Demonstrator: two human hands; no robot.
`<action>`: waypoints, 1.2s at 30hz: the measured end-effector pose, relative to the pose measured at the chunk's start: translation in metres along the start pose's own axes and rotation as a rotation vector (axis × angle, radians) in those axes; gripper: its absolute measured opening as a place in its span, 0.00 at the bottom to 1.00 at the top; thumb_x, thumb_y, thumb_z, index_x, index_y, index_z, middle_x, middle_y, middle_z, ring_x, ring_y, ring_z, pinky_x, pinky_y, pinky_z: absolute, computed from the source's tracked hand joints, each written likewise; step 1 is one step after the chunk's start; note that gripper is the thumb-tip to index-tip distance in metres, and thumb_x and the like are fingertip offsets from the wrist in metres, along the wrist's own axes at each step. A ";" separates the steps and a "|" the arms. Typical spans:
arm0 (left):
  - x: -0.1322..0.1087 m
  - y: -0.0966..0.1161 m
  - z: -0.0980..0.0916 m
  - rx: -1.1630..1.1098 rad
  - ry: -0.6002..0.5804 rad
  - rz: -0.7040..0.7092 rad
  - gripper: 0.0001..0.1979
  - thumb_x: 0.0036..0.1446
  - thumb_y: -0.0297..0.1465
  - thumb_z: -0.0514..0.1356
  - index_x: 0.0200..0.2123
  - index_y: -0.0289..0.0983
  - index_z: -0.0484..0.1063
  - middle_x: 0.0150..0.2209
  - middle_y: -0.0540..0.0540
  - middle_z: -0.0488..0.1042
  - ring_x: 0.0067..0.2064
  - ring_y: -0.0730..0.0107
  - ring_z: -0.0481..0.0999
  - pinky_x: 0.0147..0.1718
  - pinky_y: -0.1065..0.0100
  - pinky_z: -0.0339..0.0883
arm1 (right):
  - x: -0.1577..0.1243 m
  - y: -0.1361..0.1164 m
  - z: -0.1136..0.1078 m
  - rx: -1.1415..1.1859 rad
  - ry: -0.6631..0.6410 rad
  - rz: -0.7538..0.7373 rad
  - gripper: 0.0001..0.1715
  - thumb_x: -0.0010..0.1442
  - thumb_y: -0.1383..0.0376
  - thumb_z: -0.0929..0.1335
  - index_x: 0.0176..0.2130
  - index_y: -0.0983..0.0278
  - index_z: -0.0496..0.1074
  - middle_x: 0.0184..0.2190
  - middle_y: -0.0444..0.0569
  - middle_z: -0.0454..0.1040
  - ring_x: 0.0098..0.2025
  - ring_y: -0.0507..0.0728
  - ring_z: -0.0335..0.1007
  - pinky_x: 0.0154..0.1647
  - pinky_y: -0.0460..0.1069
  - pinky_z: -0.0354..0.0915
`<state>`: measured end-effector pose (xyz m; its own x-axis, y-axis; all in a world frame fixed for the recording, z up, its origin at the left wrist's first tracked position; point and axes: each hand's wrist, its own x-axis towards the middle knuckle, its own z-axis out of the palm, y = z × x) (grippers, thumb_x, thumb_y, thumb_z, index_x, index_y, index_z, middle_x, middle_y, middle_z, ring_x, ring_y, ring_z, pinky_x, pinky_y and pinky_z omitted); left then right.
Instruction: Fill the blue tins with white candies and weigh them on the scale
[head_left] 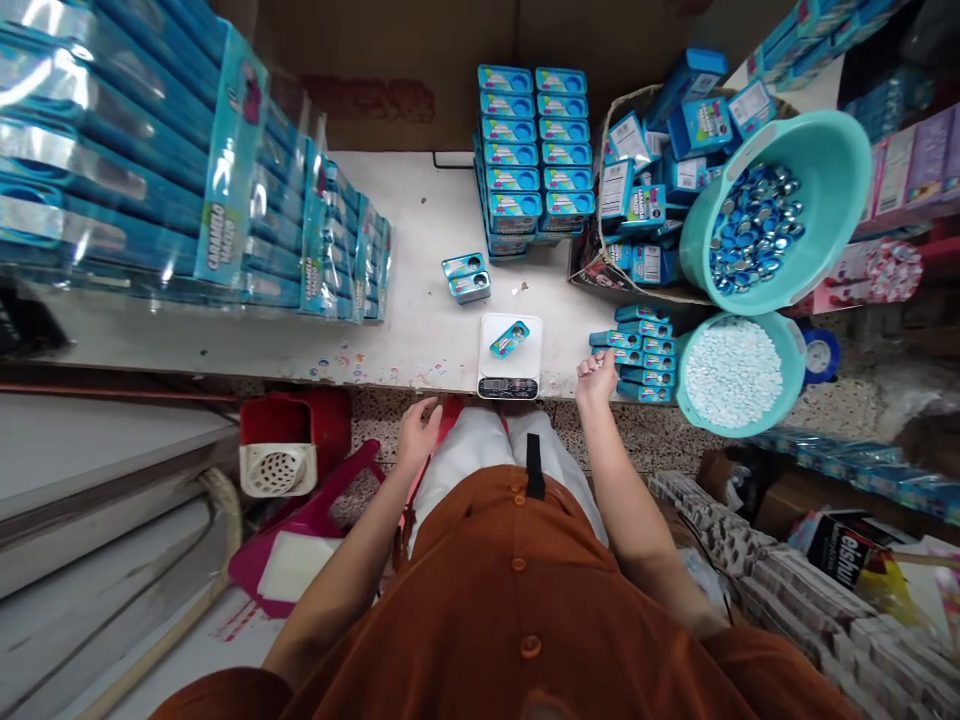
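My right hand (598,380) is closed just above the table's front edge, with small white candies showing at its curled fingers. Right beside it stand several small blue candy tins (643,378) in short rows. My left hand (420,432) hangs below the table edge near my thigh, fingers apart and holding nothing. Between the hands, a white digital scale (531,362) carries one blue tin (510,339) lying at a slant, with a dark round opening at one end. Behind the scale, two more tins (469,287) stand together.
A turquoise basin (840,180) holds blue and silver caps. Below it, a second basin (795,375) contains white candies. An open carton (592,265) of tins stands beside stacked tins (536,180). Wrapped display packs (225,180) line the left side.
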<state>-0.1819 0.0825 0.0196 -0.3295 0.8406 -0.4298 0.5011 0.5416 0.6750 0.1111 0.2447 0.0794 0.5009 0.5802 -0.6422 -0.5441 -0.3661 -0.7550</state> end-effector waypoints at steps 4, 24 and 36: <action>0.000 0.018 0.009 0.016 -0.019 0.017 0.18 0.56 0.40 0.54 0.44 0.36 0.73 0.45 0.40 0.75 0.49 0.58 0.72 0.51 0.56 0.65 | -0.001 0.001 0.018 0.047 -0.066 0.121 0.24 0.63 0.49 0.60 0.23 0.61 0.55 0.16 0.35 0.58 0.16 0.45 0.56 0.16 0.40 0.54; -0.030 -0.019 -0.003 -0.006 0.084 -0.088 0.17 0.57 0.40 0.54 0.42 0.36 0.73 0.45 0.40 0.76 0.48 0.57 0.73 0.52 0.54 0.65 | -0.012 0.035 0.106 -0.005 -0.299 0.014 0.25 0.62 0.47 0.60 0.24 0.63 0.64 0.19 0.40 0.67 0.23 0.48 0.69 0.27 0.43 0.66; -0.031 -0.030 -0.008 -0.098 0.097 -0.165 0.17 0.56 0.40 0.54 0.43 0.36 0.73 0.45 0.40 0.75 0.48 0.59 0.73 0.52 0.55 0.65 | -0.028 0.048 0.109 -0.233 -0.305 -0.255 0.29 0.63 0.46 0.55 0.24 0.62 0.64 0.20 0.43 0.70 0.28 0.52 0.73 0.36 0.48 0.68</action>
<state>-0.1930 0.0406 0.0176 -0.4781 0.7336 -0.4830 0.3554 0.6645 0.6574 -0.0023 0.2902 0.0757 0.3591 0.8478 -0.3902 -0.2463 -0.3172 -0.9158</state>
